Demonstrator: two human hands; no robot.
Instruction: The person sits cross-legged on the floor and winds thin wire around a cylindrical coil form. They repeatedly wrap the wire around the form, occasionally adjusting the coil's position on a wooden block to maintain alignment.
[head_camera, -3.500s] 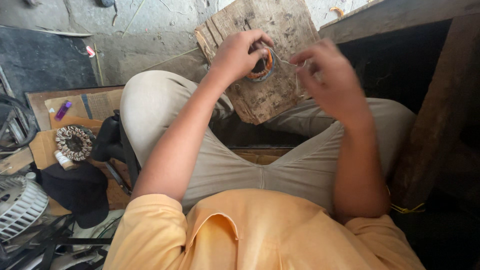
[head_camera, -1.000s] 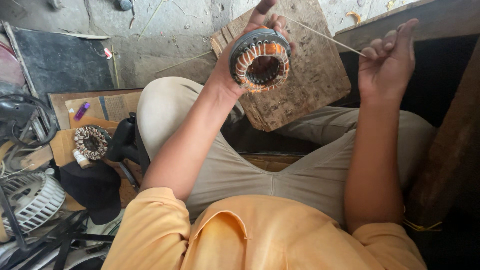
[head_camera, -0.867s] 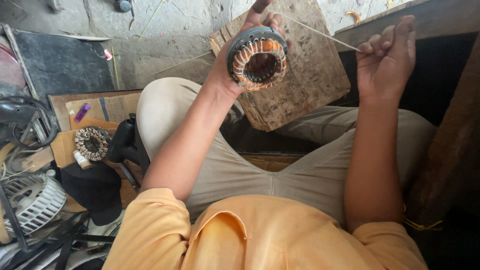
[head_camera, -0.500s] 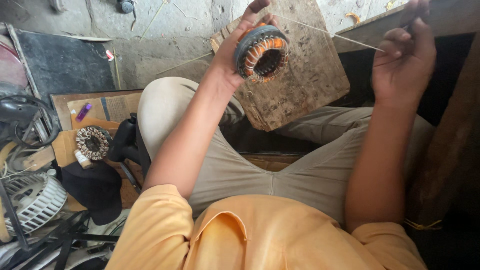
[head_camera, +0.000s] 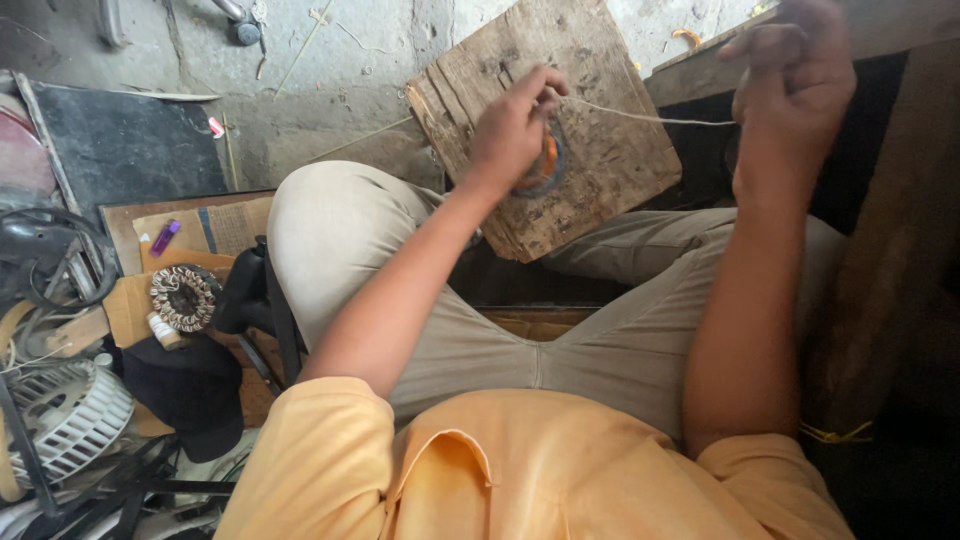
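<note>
Far off to the left of both hands, a white fan guard (head_camera: 60, 420) is lying on the cluttered floor, and beside it a second wound stator (head_camera: 183, 298) is sitting on cardboard next to a black cap (head_camera: 190, 385). None of these is touching the fingers.

Moving right, the left hand (head_camera: 515, 130) is closing around a motor stator (head_camera: 545, 165) with orange-copper windings, holding it in front of a worn wooden board (head_camera: 590, 120) that is leaning past the knees. The fingers are curling over the ring's top edge and the thumb side is covering most of it, so only the lower right arc is showing below the fingertips.

A pale lacing thread (head_camera: 650, 117) is running taut from just above those fingertips rightward to the right hand (head_camera: 790, 90). That hand is pinching the thread's far end, fingers drawn narrow together, raised well apart from the stator.

To do this well, I judge the thread should be pulled level and steady while the left grip is keeping the ring from twisting, so the tie is seating snugly against the coils without cutting in.
</note>
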